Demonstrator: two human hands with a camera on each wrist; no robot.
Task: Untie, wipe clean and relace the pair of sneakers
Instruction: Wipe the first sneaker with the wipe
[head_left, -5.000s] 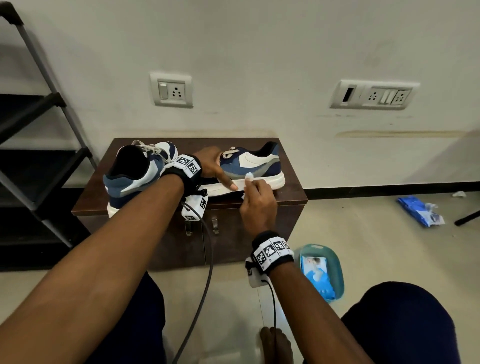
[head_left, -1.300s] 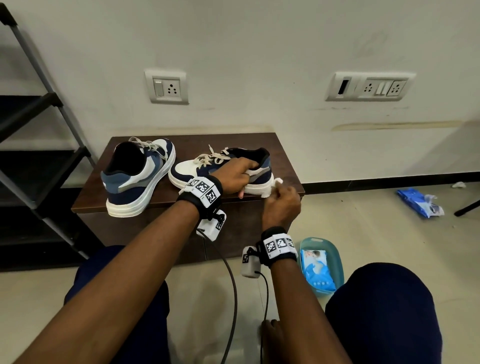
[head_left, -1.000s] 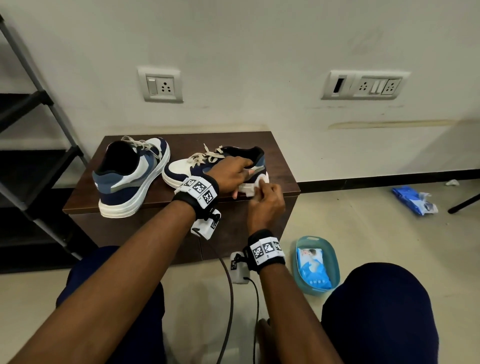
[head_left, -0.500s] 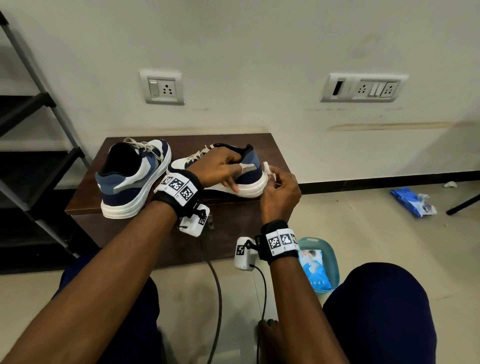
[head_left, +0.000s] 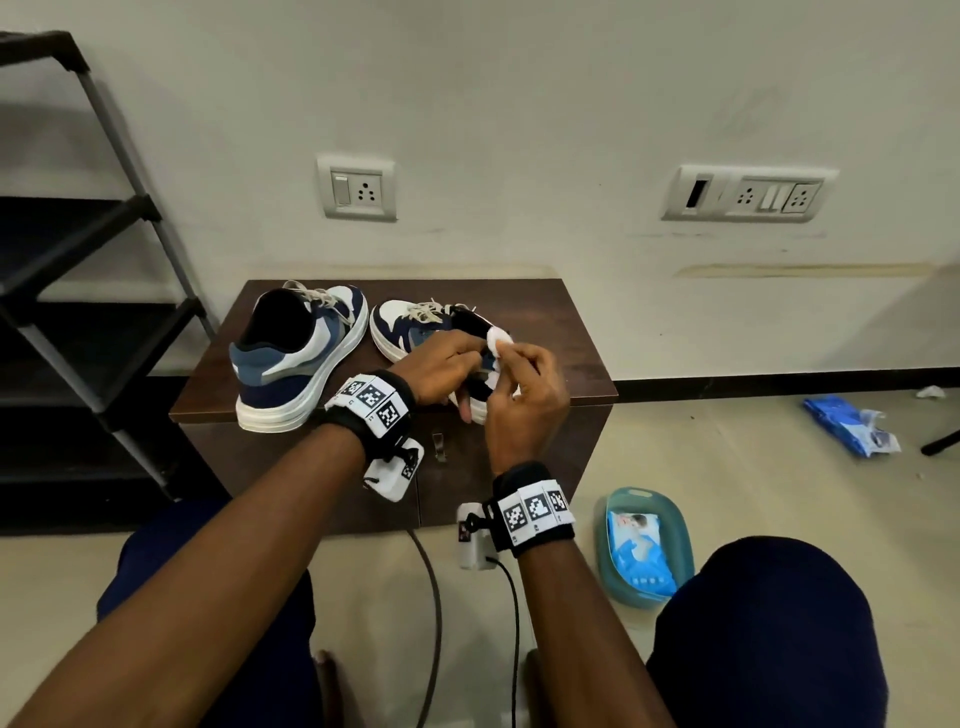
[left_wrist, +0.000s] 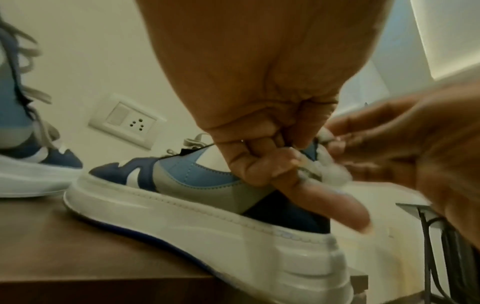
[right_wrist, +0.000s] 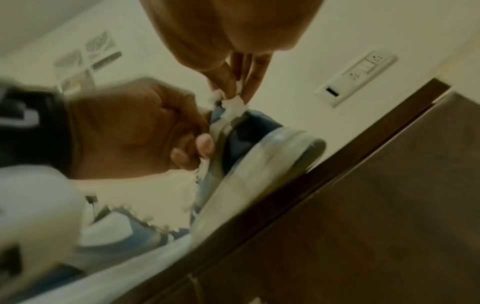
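Two blue, white and grey sneakers stand on a brown cabinet. The left sneaker stands alone with its heel toward me, laces loosely threaded. The right sneaker also has its heel toward me, at the cabinet's front edge. My left hand grips its heel collar with curled fingers. My right hand pinches a small white wipe against the top of that heel. The hands hide most of the heel.
A teal tub holding a blue wipes pack sits on the floor right of the cabinet. Another blue packet lies farther right. A black rack stands at the left. Wrist cables hang between my knees.
The right sneaker has been turned from side-on until its heel faces me. My right hand has carried the wipe from the sole's side up to the heel collar. The left sneaker has stayed put.
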